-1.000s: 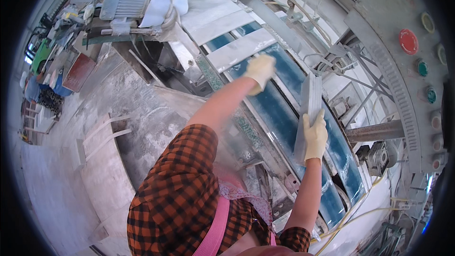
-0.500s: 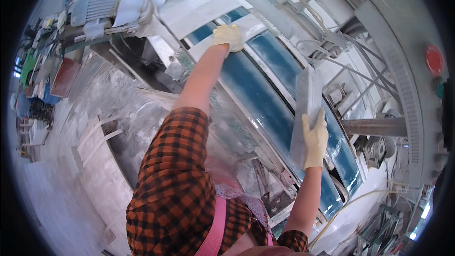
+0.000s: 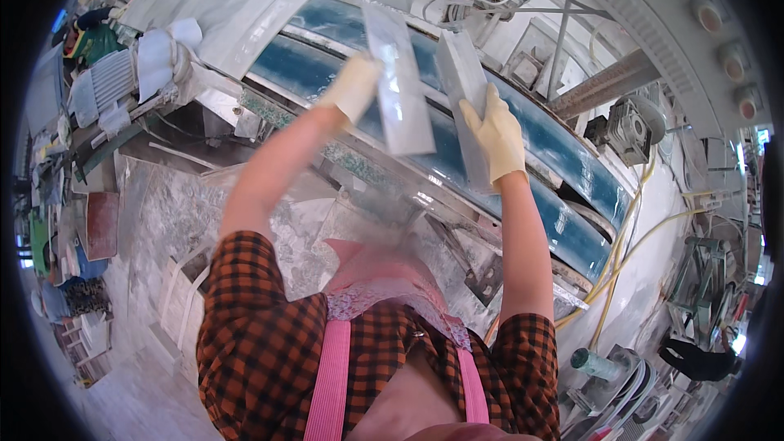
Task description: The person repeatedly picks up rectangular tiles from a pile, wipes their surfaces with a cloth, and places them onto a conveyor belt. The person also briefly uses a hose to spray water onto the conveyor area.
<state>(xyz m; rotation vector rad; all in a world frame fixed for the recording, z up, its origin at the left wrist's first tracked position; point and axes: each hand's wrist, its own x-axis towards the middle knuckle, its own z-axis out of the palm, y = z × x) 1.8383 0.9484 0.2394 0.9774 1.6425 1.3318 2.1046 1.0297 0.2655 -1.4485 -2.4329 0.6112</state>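
My left hand (image 3: 355, 88), in a pale yellow glove and smeared by motion, is closed at the left edge of a glossy, flat, pale grey rectangular tile (image 3: 400, 90). The tile is tilted above the wet blue conveyor belts (image 3: 302, 72). To its right, my right hand (image 3: 498, 137), gloved alike, grips a long grey-white stack of tiles (image 3: 462, 98) by its right side. The thumb lies over its face, and the other fingers are partly hidden. The stack is held at a slant over the belts; whether it touches them I cannot tell.
A grey control panel with round buttons (image 3: 709, 15) hangs at the upper right. Beyond the belts stands a motor (image 3: 627, 129). Yellow hoses (image 3: 625, 257) run along the right. White padded bundles (image 3: 163, 61) lie at the left, and a metal frame edge (image 3: 371, 163) borders the belts.
My left hand has come back from the belts' far end and now has a tile raised in it. My right hand and the stack have moved farther from me. The view has turned.
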